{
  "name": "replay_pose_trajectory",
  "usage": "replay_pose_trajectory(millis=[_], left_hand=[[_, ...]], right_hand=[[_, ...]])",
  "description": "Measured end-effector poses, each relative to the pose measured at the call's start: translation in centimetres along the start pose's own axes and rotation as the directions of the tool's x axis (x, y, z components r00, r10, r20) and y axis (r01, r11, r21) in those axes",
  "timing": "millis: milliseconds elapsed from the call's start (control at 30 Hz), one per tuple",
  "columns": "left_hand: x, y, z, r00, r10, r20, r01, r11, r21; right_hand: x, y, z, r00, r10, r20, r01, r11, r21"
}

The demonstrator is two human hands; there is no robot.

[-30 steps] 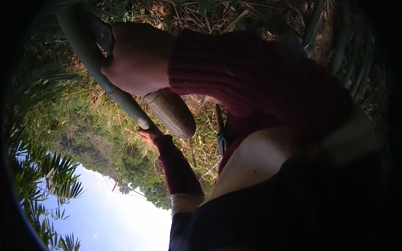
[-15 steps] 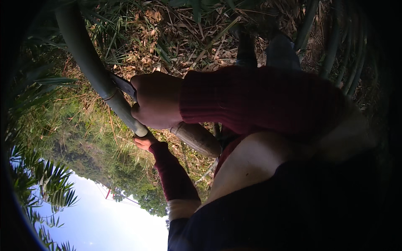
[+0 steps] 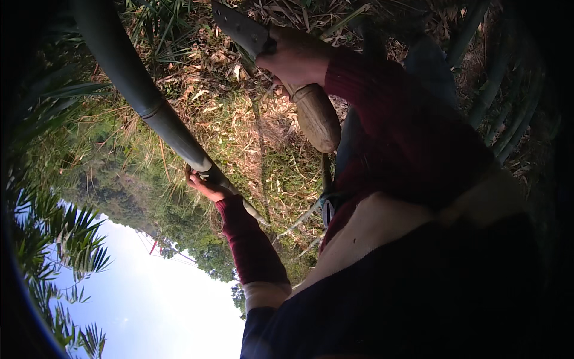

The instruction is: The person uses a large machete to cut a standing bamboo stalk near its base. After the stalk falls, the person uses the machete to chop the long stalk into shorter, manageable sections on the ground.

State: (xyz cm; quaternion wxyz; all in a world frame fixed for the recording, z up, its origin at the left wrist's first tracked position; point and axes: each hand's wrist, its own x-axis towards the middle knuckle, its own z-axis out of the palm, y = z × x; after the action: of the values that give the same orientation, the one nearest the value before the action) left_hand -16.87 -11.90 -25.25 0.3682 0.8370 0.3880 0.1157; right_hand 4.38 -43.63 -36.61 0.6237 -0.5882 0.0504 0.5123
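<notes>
A thick green bamboo pole (image 3: pixel 140 96) slants from the upper left toward the middle, with a pale cut patch near its lower part. Under that patch, my left hand (image 3: pixel 209 189) curls its fingers around the bamboo; part of the grip is hidden. A thinner dark length shows past the hand, and I cannot tell whether it belongs to the same pole. Higher up and to the right, my right hand (image 3: pixel 296 57) is closed on a machete (image 3: pixel 242 29). Its dark blade points to the upper left, apart from the pole. The thick, light-brown handle sticks out below the hand.
Dry leaves and grass (image 3: pixel 239 113) cover the ground. Several bamboo stems (image 3: pixel 508 107) stand at the right in shadow. Leafy fronds (image 3: pixel 54 257) hang at the left. A second, small tool (image 3: pixel 327 209) shows near my body. Sky fills the lower left.
My right hand has swung the machete up and to the right, away from the pole. My left hand stays at the pole's cut part, its fingers slightly shifted.
</notes>
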Motion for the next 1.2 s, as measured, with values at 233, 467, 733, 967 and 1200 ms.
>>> replay_pose_trajectory(millis=[233,467,733,967,1200], left_hand=[[4.3,10.7,5.9,0.916,0.330,0.227,-0.387,0.874,0.295],[8.6,16.4,8.0,0.881,0.196,0.430,-0.333,0.904,0.269],[11.6,18.9,6.2,0.553,-0.096,0.827,0.036,0.995,0.091],[9.3,18.2,6.4,0.792,0.110,0.600,-0.152,0.988,0.019],[8.1,18.0,7.8,0.761,0.135,0.634,-0.214,0.976,0.049]], right_hand=[[0.9,17.3,-13.3,0.940,0.150,-0.306,-0.010,0.910,0.415],[-1.5,30.4,-14.9,0.925,0.337,-0.175,-0.119,0.695,0.709],[-2.2,35.5,-13.8,0.890,0.368,-0.270,-0.105,0.740,0.664],[-3.6,32.9,-11.9,0.884,0.309,-0.352,-0.029,0.786,0.618],[-3.1,19.9,-7.9,0.975,0.070,-0.213,0.090,0.746,0.660]])
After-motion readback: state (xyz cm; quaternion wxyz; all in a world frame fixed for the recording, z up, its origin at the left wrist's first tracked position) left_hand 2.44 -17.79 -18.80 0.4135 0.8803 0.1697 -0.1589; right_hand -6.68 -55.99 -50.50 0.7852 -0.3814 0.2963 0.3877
